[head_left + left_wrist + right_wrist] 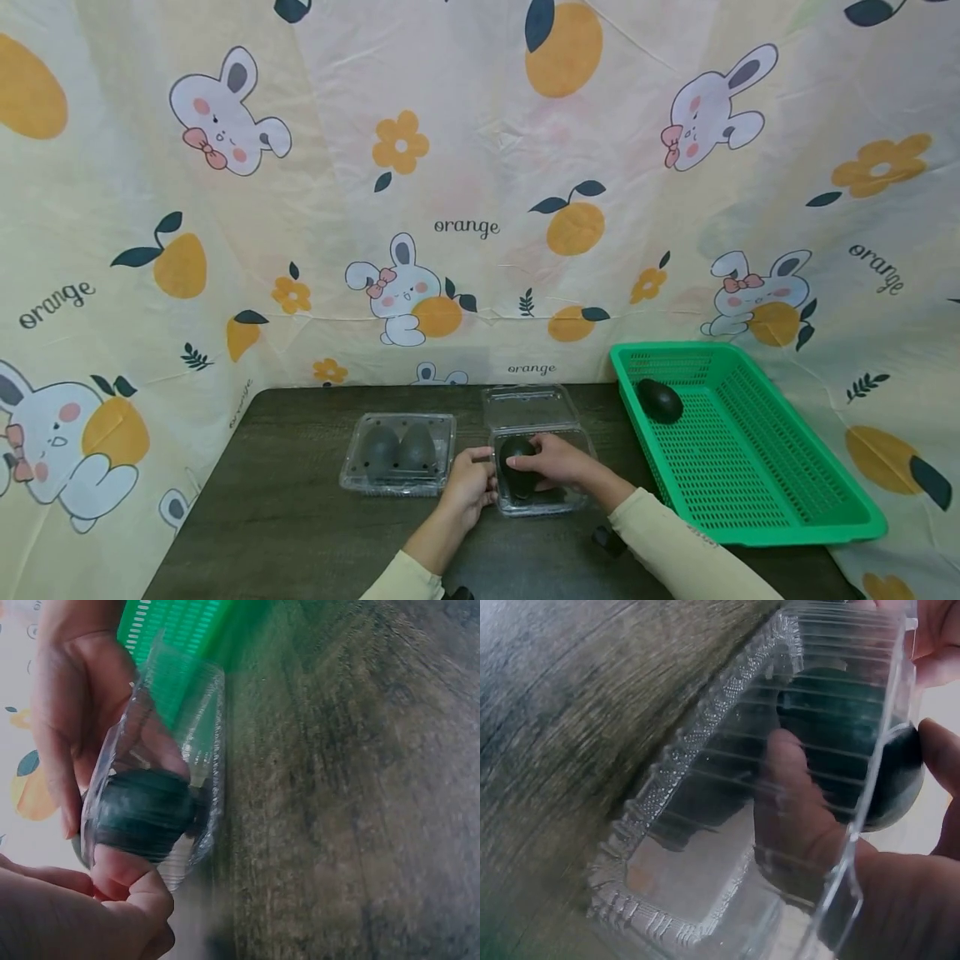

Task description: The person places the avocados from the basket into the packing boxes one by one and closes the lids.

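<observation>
Word "orange" printed 5 times in dark lowercase letters on patterned cloth [480, 187]: 2 at centre, roughly level, 1 well above other; 1 at far left, slanting upward; 1 smaller at lower left, steeply tilted; 1 at right, sloping downward. On right sleeve [686, 554], small lettering [703, 538], unreadable.

A dark table [300, 517] bears two clear boxes [397, 485] [542, 507], a green basket [757, 467].

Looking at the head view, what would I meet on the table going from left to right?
Closed clear box → left hand → dark oval thing being held → right hand → green basket.
</observation>
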